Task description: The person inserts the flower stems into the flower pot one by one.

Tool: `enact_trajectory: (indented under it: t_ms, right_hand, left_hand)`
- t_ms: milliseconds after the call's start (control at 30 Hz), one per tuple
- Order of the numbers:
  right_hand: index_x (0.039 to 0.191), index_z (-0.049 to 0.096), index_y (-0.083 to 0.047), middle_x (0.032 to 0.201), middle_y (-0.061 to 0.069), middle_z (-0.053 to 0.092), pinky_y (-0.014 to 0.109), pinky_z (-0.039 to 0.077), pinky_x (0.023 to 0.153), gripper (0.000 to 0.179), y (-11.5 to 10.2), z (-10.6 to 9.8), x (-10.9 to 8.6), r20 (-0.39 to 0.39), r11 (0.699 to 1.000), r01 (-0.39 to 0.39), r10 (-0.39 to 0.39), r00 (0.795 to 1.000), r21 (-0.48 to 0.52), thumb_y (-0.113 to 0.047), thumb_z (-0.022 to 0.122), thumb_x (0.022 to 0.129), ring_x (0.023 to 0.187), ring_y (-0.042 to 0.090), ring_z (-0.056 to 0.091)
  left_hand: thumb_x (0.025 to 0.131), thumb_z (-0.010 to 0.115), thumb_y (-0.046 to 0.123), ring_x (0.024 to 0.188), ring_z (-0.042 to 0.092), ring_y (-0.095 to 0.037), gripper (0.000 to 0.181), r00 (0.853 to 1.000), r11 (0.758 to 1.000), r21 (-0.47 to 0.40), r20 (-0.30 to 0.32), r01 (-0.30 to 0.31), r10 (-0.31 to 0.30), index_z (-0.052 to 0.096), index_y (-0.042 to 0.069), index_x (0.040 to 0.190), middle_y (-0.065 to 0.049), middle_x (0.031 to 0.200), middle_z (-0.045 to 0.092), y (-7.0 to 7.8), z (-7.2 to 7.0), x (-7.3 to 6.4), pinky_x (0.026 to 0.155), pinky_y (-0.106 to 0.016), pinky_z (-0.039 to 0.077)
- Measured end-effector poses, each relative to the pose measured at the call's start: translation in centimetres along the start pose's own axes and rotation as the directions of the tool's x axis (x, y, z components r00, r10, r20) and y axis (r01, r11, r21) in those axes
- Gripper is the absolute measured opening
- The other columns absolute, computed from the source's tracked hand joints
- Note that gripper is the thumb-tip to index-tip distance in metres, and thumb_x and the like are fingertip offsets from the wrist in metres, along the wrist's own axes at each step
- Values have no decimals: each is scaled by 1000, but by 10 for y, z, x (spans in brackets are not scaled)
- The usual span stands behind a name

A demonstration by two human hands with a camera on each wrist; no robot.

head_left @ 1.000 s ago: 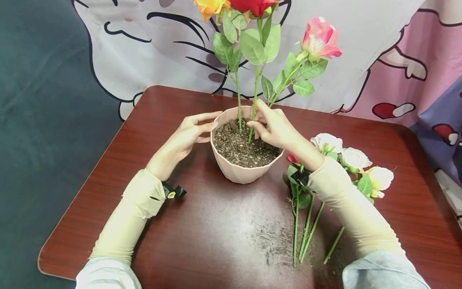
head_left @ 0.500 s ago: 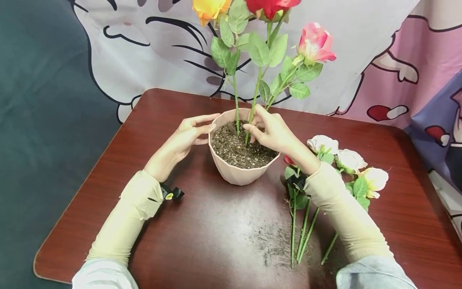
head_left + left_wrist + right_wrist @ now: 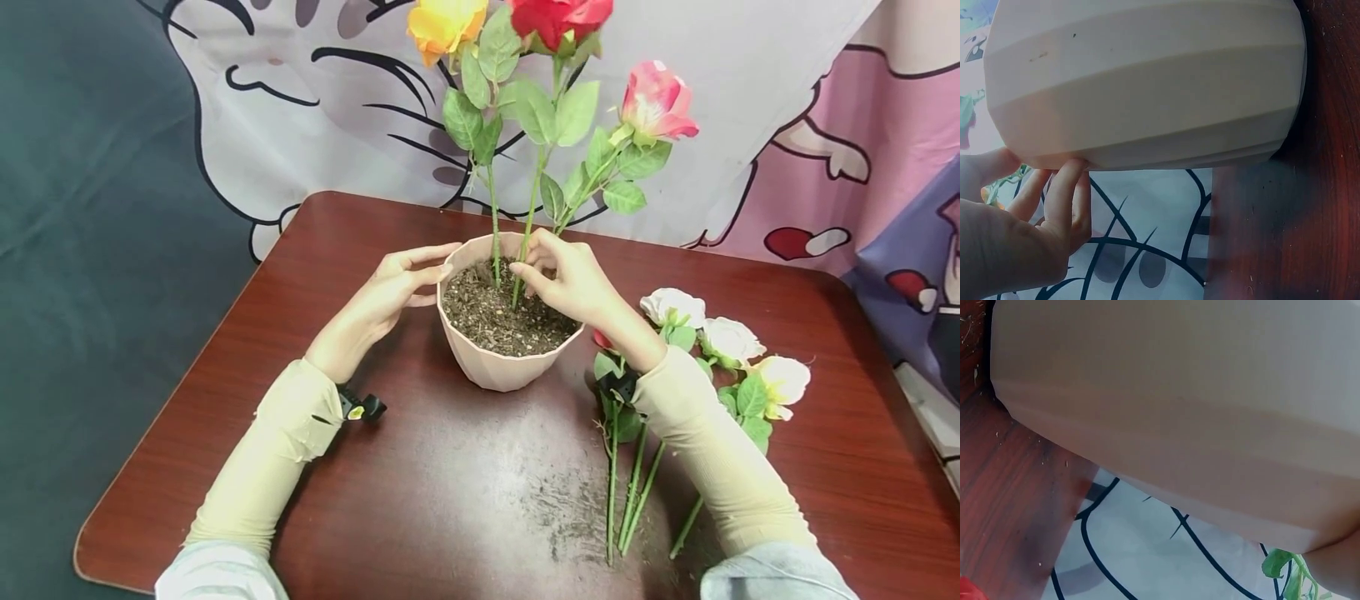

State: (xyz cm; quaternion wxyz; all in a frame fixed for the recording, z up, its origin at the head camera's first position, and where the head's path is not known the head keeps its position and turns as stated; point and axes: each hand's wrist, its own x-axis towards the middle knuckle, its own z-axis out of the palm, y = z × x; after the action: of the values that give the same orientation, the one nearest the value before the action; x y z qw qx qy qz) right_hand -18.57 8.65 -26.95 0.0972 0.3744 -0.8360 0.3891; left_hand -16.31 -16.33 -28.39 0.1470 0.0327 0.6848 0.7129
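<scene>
Left hand (image 3: pixel 384 290) rests spread fingers on the left rim of the planter (image 3: pixel 501 373); the right hand (image 3: pixel 572 281), fingertips partly hidden, seems to pinch the stem of the red rose (image 3: pixel 561 21). On the wooden surface (image 3: pixel 457 492), the planter stands toward the far side; the yellow rose (image 3: pixel 446 30) rises left, the pink rose (image 3: pixel 657 100) leans right, and white roses (image 3: pixel 732 342) lie farther right.

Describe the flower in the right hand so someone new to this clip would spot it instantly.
On the brown table, find the pale pink pot. Above it, between a yellow rose and a pink rose, is a red rose with its stem in the right hand. Of these three, it alone is red and held.
</scene>
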Motion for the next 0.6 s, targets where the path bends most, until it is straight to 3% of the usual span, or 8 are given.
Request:
enact_trajectory:
  t_ms: [267, 500, 600]
  right_hand:
    - [87, 52, -5, 57, -3, 61, 19, 38, 43, 12, 0, 1, 1, 30, 995, 95, -95, 995, 3, -8, 64, 88, 46, 9, 58]
    - [80, 53, -3, 56, -1, 62, 15, 37, 41, 16, -1, 3, 1, -6, 994, 107, -107, 994, -9, -5, 69, 83, 43, 8, 58]
    - [81, 54, -4, 55, -1, 62, 14, 34, 39, 15, -1, 1, 2, 23, 995, 100, -100, 995, -3, -5, 69, 83, 42, 7, 58]
  left_hand:
    - [91, 56, 12, 103, 57, -12, 45, 1000, 1000, -3, -1, 2, -2, 50, 12, 136, -6, 135, 50, -1, 0, -1, 81, -31, 50]
    - [91, 58, 12, 103, 58, -13, 45, 1000, 1000, -7, -5, 0, -1, 51, 13, 135, -6, 136, 50, -1, 0, -1, 82, -31, 50]
    - [90, 58, 11, 104, 58, -13, 45, 1000, 1000, -12, -6, -5, 5, 52, 14, 135, -5, 136, 49, 0, 1, -1, 82, -32, 50]
